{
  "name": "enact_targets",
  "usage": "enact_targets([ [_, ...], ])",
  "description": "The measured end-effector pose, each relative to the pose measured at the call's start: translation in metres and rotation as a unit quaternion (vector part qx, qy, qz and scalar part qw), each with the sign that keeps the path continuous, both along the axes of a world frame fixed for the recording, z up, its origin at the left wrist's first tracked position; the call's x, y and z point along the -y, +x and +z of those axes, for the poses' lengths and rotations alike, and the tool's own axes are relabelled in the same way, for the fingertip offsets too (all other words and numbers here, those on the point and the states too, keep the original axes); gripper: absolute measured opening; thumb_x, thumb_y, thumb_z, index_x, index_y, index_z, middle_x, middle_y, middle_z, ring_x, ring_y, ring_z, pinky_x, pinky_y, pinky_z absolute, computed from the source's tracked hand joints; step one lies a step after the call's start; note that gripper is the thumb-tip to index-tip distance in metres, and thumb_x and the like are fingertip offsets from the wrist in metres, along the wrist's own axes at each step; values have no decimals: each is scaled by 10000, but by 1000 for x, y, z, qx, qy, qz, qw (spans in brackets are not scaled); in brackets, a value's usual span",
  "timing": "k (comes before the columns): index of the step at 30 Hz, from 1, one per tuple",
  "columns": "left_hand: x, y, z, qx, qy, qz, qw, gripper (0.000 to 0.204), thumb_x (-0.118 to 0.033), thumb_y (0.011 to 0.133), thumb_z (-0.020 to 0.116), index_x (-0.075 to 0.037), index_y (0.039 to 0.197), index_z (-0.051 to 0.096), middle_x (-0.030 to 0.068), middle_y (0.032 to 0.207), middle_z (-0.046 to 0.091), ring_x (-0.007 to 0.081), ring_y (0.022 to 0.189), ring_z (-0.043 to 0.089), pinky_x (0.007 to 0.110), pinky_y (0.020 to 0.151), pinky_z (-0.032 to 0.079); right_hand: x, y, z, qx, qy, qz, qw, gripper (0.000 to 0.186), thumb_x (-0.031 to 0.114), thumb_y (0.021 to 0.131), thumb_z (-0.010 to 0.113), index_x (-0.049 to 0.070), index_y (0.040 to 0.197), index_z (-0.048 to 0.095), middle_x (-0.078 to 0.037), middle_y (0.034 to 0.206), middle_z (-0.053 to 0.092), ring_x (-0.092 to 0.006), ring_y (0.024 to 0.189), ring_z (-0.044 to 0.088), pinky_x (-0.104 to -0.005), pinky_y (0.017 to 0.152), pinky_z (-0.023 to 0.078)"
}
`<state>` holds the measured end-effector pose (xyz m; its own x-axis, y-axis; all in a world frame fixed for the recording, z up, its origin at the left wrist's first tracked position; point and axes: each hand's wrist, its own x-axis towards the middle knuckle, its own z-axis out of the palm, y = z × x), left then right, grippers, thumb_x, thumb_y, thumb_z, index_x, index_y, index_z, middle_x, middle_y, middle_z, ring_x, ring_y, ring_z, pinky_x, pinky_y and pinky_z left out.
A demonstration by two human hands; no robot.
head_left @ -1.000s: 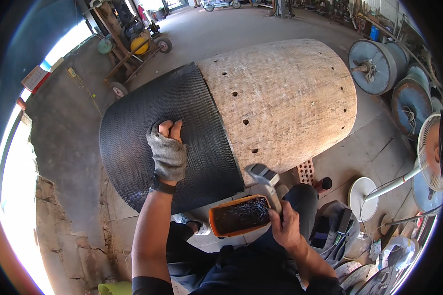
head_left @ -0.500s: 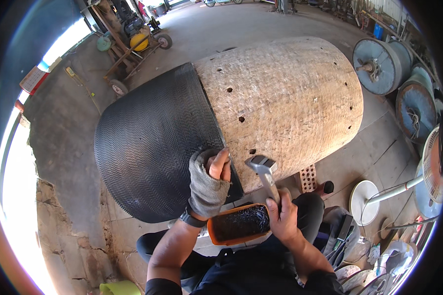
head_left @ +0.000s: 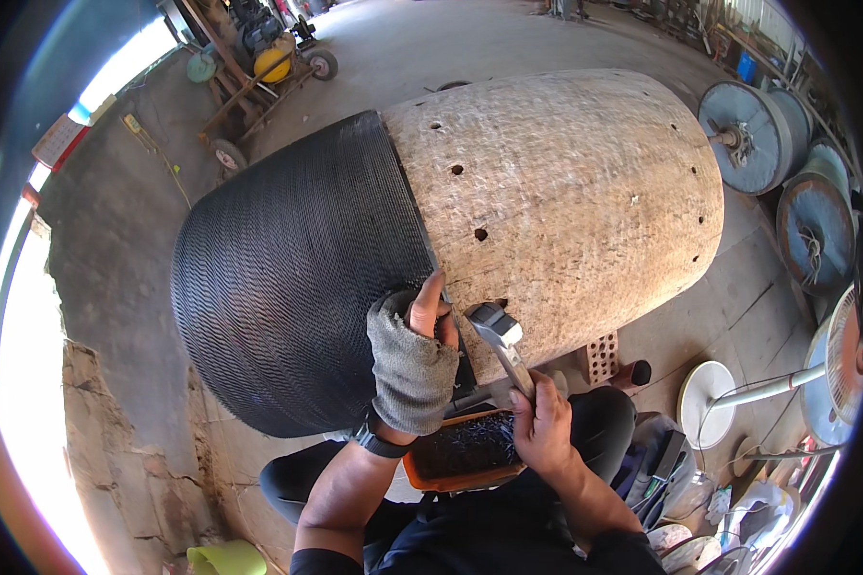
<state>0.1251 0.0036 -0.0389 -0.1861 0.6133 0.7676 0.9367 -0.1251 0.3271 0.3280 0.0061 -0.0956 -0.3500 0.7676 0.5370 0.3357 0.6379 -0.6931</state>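
Observation:
A large pale wooden drum (head_left: 566, 192) with several dark holes lies across the view. Black, finely ridged covering (head_left: 297, 249) wraps its left part and ends in a straight edge. My left hand (head_left: 417, 350), in a grey glove with bare fingertips, rests at that edge with its fingers closed together. What they pinch, if anything, is too small to make out. In my right hand (head_left: 547, 426) is a hammer (head_left: 501, 337), gripped by its handle. The hammer's head is over the bare wood, just right of my left fingers and apart from them.
Between my knees sits an orange tray (head_left: 417, 470) of small dark metal pieces. A perforated brick (head_left: 601, 356) is by the drum's near right side. Metal spools (head_left: 748, 139) and a fan (head_left: 844, 355) stand at right, a wheeled machine (head_left: 273, 65) at far left.
The hammer's head has moved left, closer to my left fingers, and turned. My left hand stays at the covering's edge, its index finger pointing more upright. The whole view has shifted slightly.

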Motion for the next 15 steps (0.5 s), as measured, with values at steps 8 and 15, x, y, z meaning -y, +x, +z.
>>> enact_targets([
  [8,5,4,10,48,-32,-36,998,727,35,817,627,-89,1493,392,16,868,569,116,604,570,337,657,482,-2,-1,-5,6,-48,1,999,283,89,972,619,-24,1212,520,-243,835,661,-449,736,669,-483,641,540],
  [15,-6,12,7,-2,-17,12,1000,790,-18,776,684,-30,1495,356,21,890,593,200,727,601,445,822,448,-3,-3,-3,-10,-63,6,998,282,118,981,620,-5,1216,527,-224,838,669,-431,732,675,-472,636,541],
])
